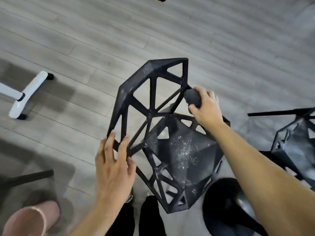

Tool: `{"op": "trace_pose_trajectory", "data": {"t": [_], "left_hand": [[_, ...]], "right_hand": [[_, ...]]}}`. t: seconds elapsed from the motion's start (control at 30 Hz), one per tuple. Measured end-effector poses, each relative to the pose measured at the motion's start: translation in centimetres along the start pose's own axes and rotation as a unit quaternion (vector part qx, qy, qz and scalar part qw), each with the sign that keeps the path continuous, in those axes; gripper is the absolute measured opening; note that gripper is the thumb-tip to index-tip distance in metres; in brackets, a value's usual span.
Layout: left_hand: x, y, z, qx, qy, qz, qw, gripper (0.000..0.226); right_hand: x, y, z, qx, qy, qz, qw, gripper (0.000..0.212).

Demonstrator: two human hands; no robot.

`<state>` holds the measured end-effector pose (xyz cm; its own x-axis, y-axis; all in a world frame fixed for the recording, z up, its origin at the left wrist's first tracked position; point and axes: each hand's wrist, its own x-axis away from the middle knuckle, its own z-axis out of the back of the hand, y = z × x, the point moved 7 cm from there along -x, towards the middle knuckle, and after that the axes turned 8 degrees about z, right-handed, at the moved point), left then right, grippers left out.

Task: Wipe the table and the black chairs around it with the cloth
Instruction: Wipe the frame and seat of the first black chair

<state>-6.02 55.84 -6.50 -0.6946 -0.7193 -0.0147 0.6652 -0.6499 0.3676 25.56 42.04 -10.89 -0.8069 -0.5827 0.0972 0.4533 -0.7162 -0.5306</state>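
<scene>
I can read no words anywhere. My left hand [113,160] curls its fingers round a bar at the lower left of the black chair [153,106] (hard bars in triangle shapes, dusty specks on the seat). My right hand [205,106] squeezes a balled dark cloth [192,97] against the chair's right bar, above a grey plank floor [85,40].

Black lattice chair [153,103], its backrest of open triangular struts toward 12 o'clock and its dust-speckled seat toward 5 o'clock. Dark balled cloth [192,97] touches the backrest's edge at 2 o'clock.
</scene>
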Motion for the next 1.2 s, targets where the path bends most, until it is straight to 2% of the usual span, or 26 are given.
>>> {"op": "trace_pose_trajectory", "data": {"t": [0.1,0.17,0.23,0.33,0.5,0.67,0.8,0.97,1.07,1.2], "left_hand": [[3.7,0.2,-2.8,0.04,-0.015,-0.021,0.999,0.048],[6.6,-0.1,-6.8,0.032,-0.1,-0.005,0.995,0.052],[8.9,-1.2,-10.9,0.023,-0.218,0.074,0.973,0.07],[10.3,-2.3,-15.1,0.015,-0.293,0.188,0.937,0.073],[11.4,-2.1,-19.6,0.09,-0.296,0.257,0.916,0.062],[11.4,-2.0,-21.3,0.152,-0.248,0.338,0.895,0.048],[11.3,-1.8,-21.3,0.143,-0.226,0.325,0.907,0.047],[10.0,-2.3,-20.8,0.107,-0.237,0.305,0.916,0.047],[8.2,-2.8,-20.2,0.085,-0.248,0.283,0.922,0.049],[4.9,-3.4,-19.8,0.023,-0.264,0.236,0.935,0.052]], "right_hand": [[-0.2,6.8,-2.0,0.052,-0.095,-0.03,0.994,0.058],[-0.3,10.6,-3.1,0.088,-0.151,-0.043,0.984,0.059],[-0.6,13.7,-3.9,0.116,-0.177,-0.059,0.976,0.06],[-1.0,17.3,-4.9,0.137,-0.193,-0.074,0.969,0.06],[-0.5,21.0,-6.9,0.145,-0.22,-0.072,0.962,0.054],[-0.4,24.7,-7.0,0.124,-0.18,-0.07,0.973,0.053],[-1.1,26.5,-6.8,0.129,-0.177,-0.066,0.974,0.054],[0.7,27.8,-6.8,0.165,-0.175,-0.085,0.967,0.052],[4.4,28.4,-5.7,0.173,-0.17,-0.128,0.962,0.049],[11.4,29.3,-5.5,0.123,-0.151,-0.219,0.956,0.049]]}}
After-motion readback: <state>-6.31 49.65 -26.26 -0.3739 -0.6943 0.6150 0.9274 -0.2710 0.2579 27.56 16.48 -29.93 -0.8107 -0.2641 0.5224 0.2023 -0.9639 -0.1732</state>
